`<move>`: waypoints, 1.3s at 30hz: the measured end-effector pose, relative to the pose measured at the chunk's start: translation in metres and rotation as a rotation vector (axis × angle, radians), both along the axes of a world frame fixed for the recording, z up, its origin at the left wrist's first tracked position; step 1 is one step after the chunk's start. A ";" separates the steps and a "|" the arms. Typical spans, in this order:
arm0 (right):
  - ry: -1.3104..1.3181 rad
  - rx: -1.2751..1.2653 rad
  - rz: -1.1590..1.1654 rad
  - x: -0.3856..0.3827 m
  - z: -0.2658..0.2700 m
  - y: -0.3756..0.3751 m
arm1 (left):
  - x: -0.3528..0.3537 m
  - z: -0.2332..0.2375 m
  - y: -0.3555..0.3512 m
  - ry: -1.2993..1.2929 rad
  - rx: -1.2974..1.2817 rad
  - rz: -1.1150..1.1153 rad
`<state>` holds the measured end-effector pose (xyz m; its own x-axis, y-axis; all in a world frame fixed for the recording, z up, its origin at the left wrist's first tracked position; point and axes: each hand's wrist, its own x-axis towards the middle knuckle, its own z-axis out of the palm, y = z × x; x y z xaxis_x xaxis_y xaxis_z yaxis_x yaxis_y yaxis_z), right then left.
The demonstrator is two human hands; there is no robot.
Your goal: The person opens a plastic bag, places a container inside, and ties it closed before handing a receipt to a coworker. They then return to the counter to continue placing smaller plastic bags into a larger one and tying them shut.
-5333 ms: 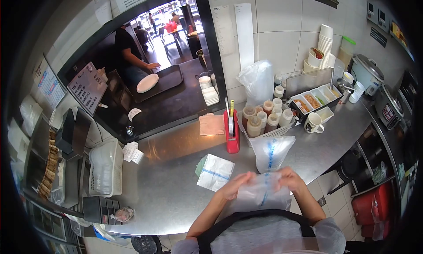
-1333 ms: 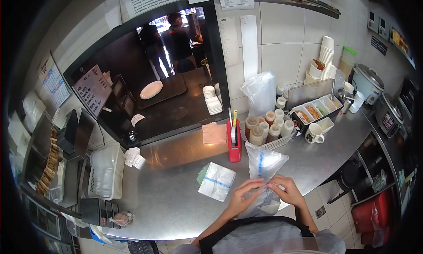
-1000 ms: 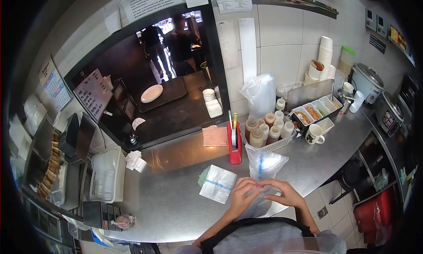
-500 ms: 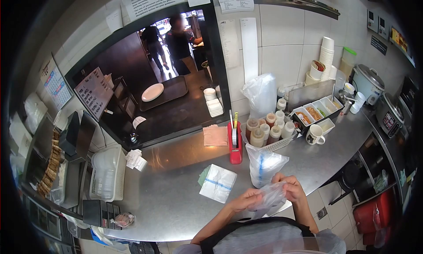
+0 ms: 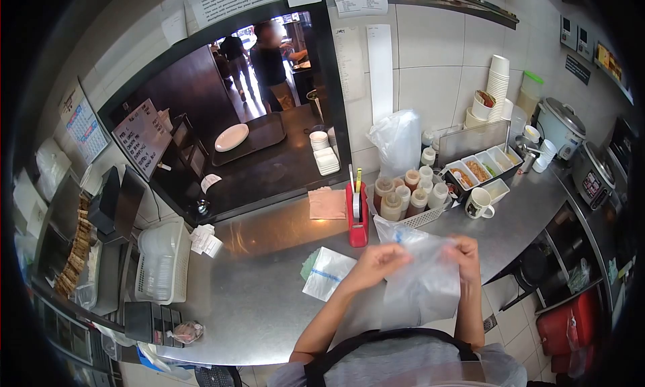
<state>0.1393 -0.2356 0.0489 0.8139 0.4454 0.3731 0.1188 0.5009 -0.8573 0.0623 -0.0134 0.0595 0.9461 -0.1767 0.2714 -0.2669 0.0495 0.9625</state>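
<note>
Both my hands hold up a clear plastic bag by its top edge, above the front of the steel counter. My left hand pinches its left corner and my right hand pinches its right corner. The bag hangs spread out between them and hides most of the standing plastic bag with blue print behind it. To the left of my left hand a flat stack of bags with a blue stripe lies on the counter.
A red tape dispenser and a basket of sauce bottles stand behind the bags. A mug and topping trays lie to the right. A white basket sits at left. People stand beyond the serving window.
My hands have lifted the clear bag from counter level and pulled it wide, so it now hangs spread in front of the standing bag. The people beyond the window have shifted.
</note>
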 end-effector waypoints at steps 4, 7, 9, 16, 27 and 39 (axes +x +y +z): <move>-0.221 -0.228 -0.475 0.003 0.012 0.036 | 0.030 -0.002 -0.011 -0.229 0.206 0.545; -0.206 -0.467 -0.460 0.014 -0.017 0.044 | 0.038 -0.014 -0.010 -0.140 0.279 0.579; -0.144 -0.514 -0.397 0.013 -0.021 0.043 | 0.036 -0.023 -0.006 0.005 0.210 0.492; 0.078 -0.542 -0.128 0.014 -0.014 0.047 | 0.050 -0.069 0.000 0.200 0.089 0.495; 0.246 -0.353 -0.198 0.017 -0.097 0.041 | 0.034 -0.173 -0.003 0.545 -0.514 0.441; 0.308 -0.206 -0.023 -0.025 -0.086 0.034 | -0.034 -0.112 -0.022 0.642 -0.914 0.310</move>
